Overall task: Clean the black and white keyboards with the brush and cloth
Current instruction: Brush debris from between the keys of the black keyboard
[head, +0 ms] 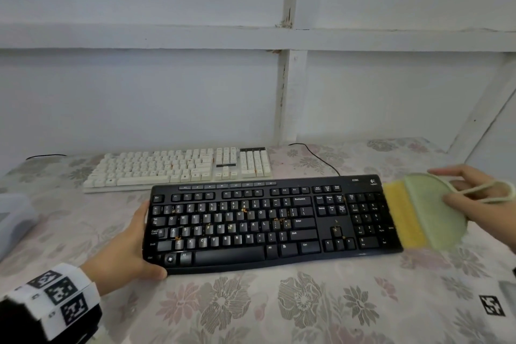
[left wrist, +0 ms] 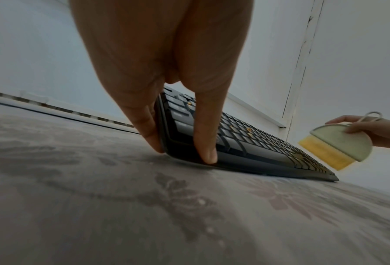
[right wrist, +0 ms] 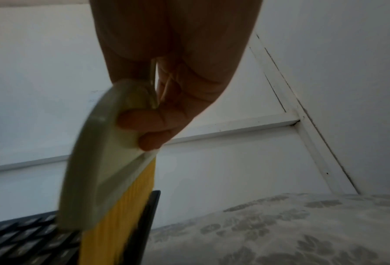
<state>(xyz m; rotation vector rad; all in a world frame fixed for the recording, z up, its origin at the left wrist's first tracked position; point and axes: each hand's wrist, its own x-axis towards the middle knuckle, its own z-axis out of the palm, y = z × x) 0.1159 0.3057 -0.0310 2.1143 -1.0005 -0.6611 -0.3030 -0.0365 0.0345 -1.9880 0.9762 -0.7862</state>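
Observation:
The black keyboard [head: 265, 225] lies across the table's middle with orange crumbs scattered among its keys. My left hand [head: 139, 243] grips its left end, thumb on the front corner and fingers along the side edge [left wrist: 180, 148]. Behind it sits the white keyboard [head: 178, 169]. My right hand [head: 458, 190] pinches a brush [head: 430, 209] with a pale green half-round handle and yellow bristles. The bristles hang at the black keyboard's right end [right wrist: 19, 238], by the number pad. In the right wrist view, fingers [right wrist: 144, 129] curl over the brush handle [right wrist: 103, 161]. No cloth shows.
A floral tablecloth [head: 279, 310] covers the table. A black cable [head: 315, 153] runs from behind the keyboards to the wall. A translucent plastic box [head: 14, 218] stands at the left edge. White panelled walls close the back and right.

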